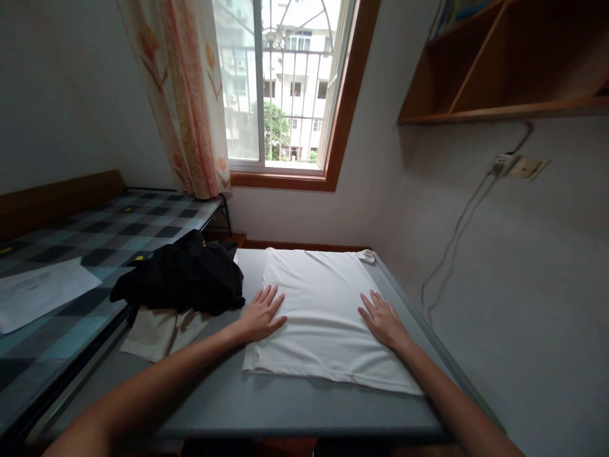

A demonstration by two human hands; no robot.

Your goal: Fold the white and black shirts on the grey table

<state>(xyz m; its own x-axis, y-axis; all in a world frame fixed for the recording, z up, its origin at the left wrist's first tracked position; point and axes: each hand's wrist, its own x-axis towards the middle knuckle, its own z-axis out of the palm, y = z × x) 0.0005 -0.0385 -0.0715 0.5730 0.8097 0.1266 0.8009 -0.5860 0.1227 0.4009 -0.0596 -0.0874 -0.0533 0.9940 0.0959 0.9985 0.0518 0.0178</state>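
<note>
A white cloth garment [318,304] lies spread on the grey table [228,406], with wrinkles across it and a small bunched bit at its far right corner. My left hand [261,314] rests flat on its left edge, fingers spread. On its right side my right hand [383,318] lies palm down, fingers apart. Neither hand grips anything. Left of the garment, a heap of black clothing [190,273] sits partly over a beige cloth [159,333].
A bed with a checked cover [137,219] stands along the left, a paper sheet [45,292] on it. Behind are a window [295,95] and a curtain [190,95]. A wall shelf [504,114] hangs at upper right, above a socket [521,167] with a cable.
</note>
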